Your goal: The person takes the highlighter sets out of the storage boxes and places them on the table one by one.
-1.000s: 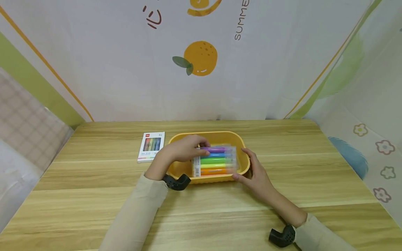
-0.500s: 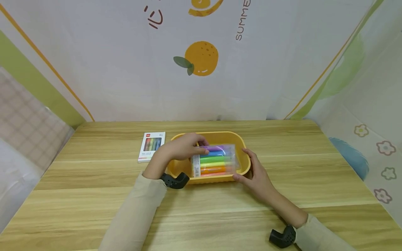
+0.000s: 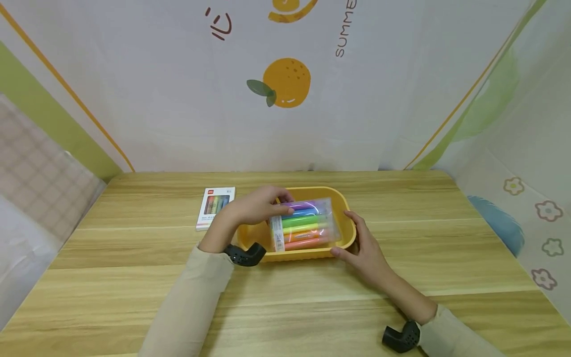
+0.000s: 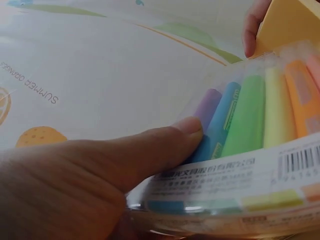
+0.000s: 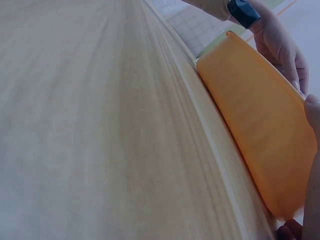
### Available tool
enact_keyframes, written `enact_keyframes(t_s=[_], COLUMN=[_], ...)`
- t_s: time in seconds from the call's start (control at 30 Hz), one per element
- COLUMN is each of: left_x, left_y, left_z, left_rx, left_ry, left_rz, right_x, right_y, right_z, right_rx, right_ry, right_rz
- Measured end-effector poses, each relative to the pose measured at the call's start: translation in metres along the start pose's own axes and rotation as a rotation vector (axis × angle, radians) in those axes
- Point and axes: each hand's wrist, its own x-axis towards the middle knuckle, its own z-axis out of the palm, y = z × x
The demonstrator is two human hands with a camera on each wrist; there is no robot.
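A: Marker pack (image 3: 303,224) first: where does it lie from your grips?

B: Over the yellow tray (image 3: 343,203), tilted, its 9 o'clock end raised. Your left hand (image 3: 254,206) has that end, at about 9 o'clock of the pack. The wrist view shows the thumb (image 4: 165,145) pressed on the clear sleeve over the purple and blue markers, so that grip is clenched on the pack.

A: And the long axis?

B: The markers run roughly 9 to 3 o'clock, stacked purple at 12 down to pink at 6. The barcode label sits at the end you hold.

A: My right hand (image 3: 363,248)?

B: At about 4 o'clock of the tray, fingers curled on its outer wall and rim, steadying it on the bench (image 3: 312,307). It is near the pack's 3 o'clock end but I see no contact with it.

A: So which hand is nearer?

B: The left; it alone carries the pack. A small white box (image 3: 215,207) lies on the bench at 9 o'clock of the tray, just beyond your left wrist.
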Motion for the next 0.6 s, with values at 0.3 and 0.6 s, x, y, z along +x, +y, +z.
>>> enact_keyframes(t_s=[0.3, 0.6], left_x=[-0.002, -0.0052], left_y=[-0.0001, 0.0003], left_z=[-0.0019, -0.0044], left_rx=[-0.034, 0.037], left_ry=[0.045, -0.036], left_rz=[-0.005, 0.0], right_x=[0.0003, -0.0002], right_y=[-0.0008, -0.0015], right_z=[-0.0002, -0.0001], right_rx=[0.004, 0.014], right_ry=[-0.004, 0.0], right_rz=[0.009, -0.011])
